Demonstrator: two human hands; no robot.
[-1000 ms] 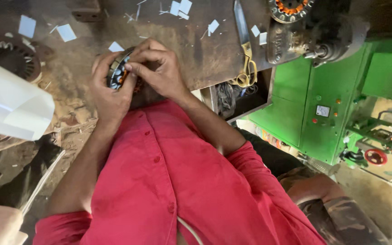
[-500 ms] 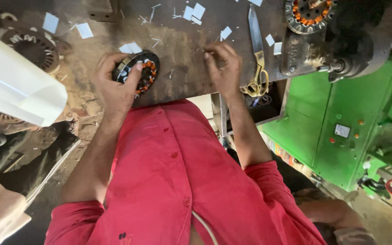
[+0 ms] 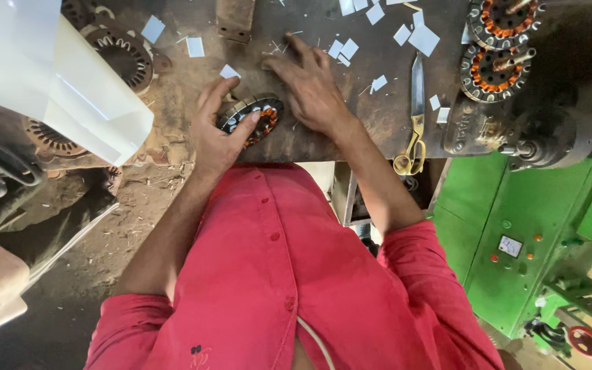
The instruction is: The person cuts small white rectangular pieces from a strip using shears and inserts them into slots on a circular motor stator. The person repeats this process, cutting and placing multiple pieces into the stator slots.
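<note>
My left hand (image 3: 217,133) grips a round motor stator (image 3: 251,118) with orange copper windings, held on its edge at the near rim of the dark workbench (image 3: 351,123). My right hand (image 3: 310,85) lies flat on the bench just right of the stator, fingers spread. Its fingertips touch thin white paper slivers (image 3: 279,46). Nothing is held in it.
Yellow-handled scissors (image 3: 414,120) lie right of my right hand. Cut white paper squares (image 3: 423,38) are scattered over the bench. Two wound stators (image 3: 495,68) sit at the back right, bare stator cores (image 3: 121,55) at the back left. A white sheet roll (image 3: 56,75) hangs left; a green machine (image 3: 536,219) stands right.
My right hand has let go of the stator and moved right and out onto the bench to the paper slivers. My left hand keeps hold of the stator, now resting on the bench.
</note>
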